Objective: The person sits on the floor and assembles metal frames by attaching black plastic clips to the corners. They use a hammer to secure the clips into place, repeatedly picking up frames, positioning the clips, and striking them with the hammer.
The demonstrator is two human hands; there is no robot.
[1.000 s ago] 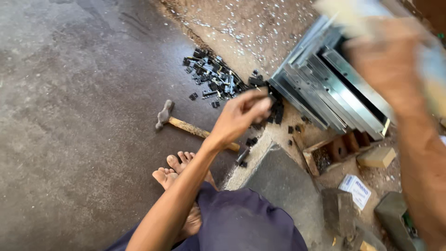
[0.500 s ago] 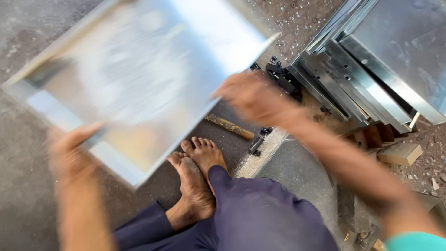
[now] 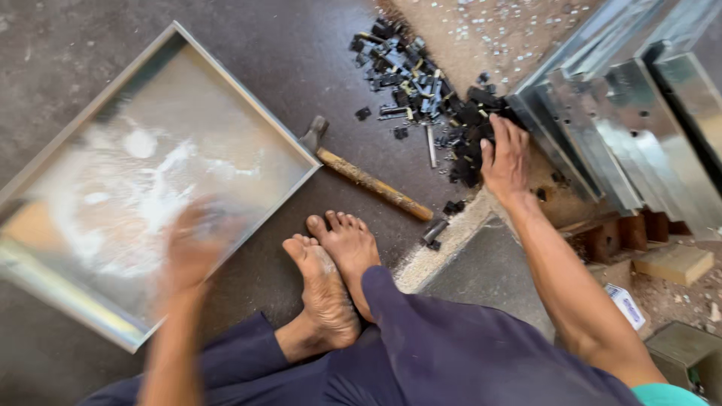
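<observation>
A shallow square sheet-metal tray [image 3: 226, 143] lies flat on the dark floor at the left, its inside shiny and streaked with white. My left hand [image 3: 192, 252] is blurred over the tray's near right part; its grip cannot be made out. My right hand [image 3: 504, 158] reaches out to the right, fingers spread, and touches a pile of small black parts [image 3: 421, 83]. A wooden-handled hammer [image 3: 365, 177] lies on the floor between the tray's corner and the pile. My bare feet [image 3: 331, 274] rest just below the hammer.
A leaning stack of similar metal trays [image 3: 617, 128] fills the upper right, propped on reddish bricks [image 3: 620, 233]. A wooden block [image 3: 673, 263], a small white packet [image 3: 626, 304] and a grey box [image 3: 684, 349] lie at the lower right. Pale dust covers the ground beyond the pile.
The tray, held up in both hands half a second ago, now lies flat on the floor at the left. My right hand has let go and moved to the black parts.
</observation>
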